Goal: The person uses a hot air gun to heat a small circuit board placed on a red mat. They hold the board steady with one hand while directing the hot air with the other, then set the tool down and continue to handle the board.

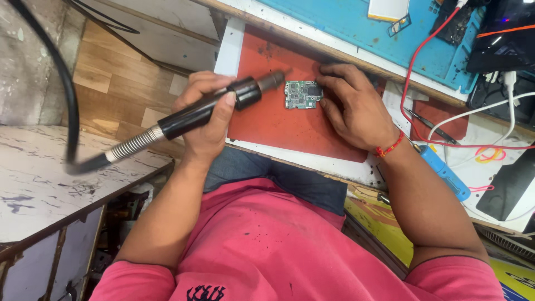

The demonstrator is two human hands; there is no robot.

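Observation:
My left hand (205, 114) grips a black hot-air wand (192, 115) with a metal spring collar and a thick black hose. Its metal nozzle (273, 79) points right, close to a small green circuit board (300, 93). The board lies flat on a red mat (278, 120). My right hand (354, 103) rests on the mat, its fingertips pressing on the board's right edge.
A blue work mat (356, 25) lies behind the red one. At the right are a red wire (409, 83), white cables (473, 111), a blue pen-shaped tool (444, 170), tweezers (429, 124) and dark devices (510, 187). A marbled white side table (50, 178) stands at the left.

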